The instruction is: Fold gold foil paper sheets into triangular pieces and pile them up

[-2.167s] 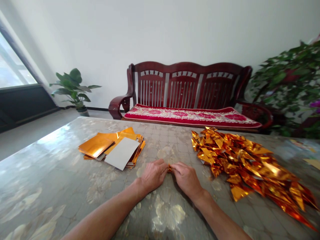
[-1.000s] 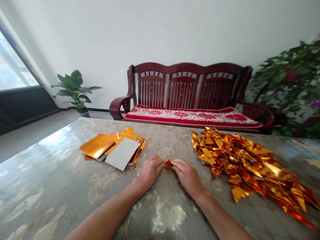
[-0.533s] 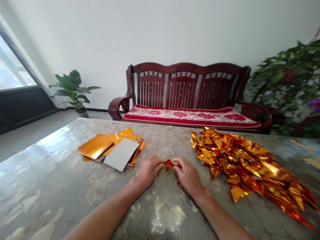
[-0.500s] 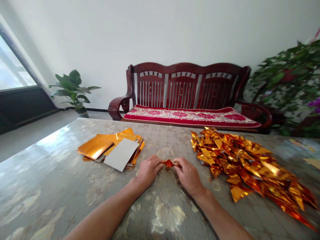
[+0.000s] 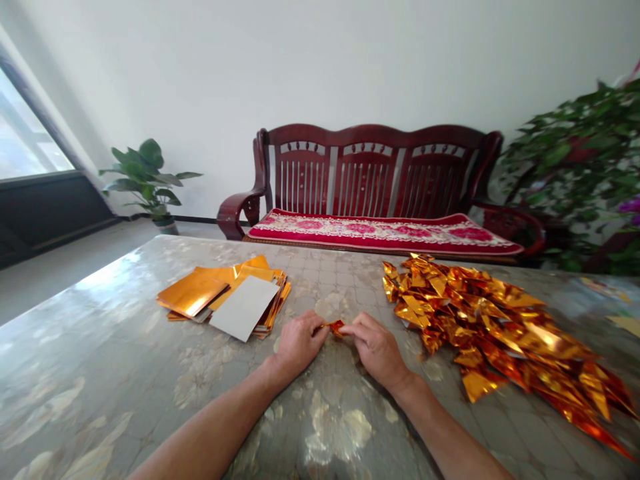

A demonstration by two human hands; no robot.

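Note:
A small folded piece of orange-gold foil paper (image 5: 336,327) is between my two hands, just above or on the table. My left hand (image 5: 301,340) pinches its left end between thumb and fingers. From the other side, my right hand (image 5: 375,348) has its fingers curled and the index fingertip at the right end of the foil; the thumb's grip is partly hidden. To the left lies a loose stack of flat gold foil sheets (image 5: 193,292), topped by one sheet with its pale grey side up (image 5: 245,308). On the right spreads a heap of folded gold foil pieces (image 5: 480,313).
The table (image 5: 200,407) has a patterned, shiny cover. A clear plastic bag (image 5: 597,293) lies at its far right. Behind stands a dark red wooden bench (image 5: 370,173) with a red cushion (image 5: 365,228). Potted plants (image 5: 145,173) stand on both sides.
My right hand has shifted slightly, its index finger straighter against the foil. The foil piece looks more bunched and turned. My left hand keeps its pinch.

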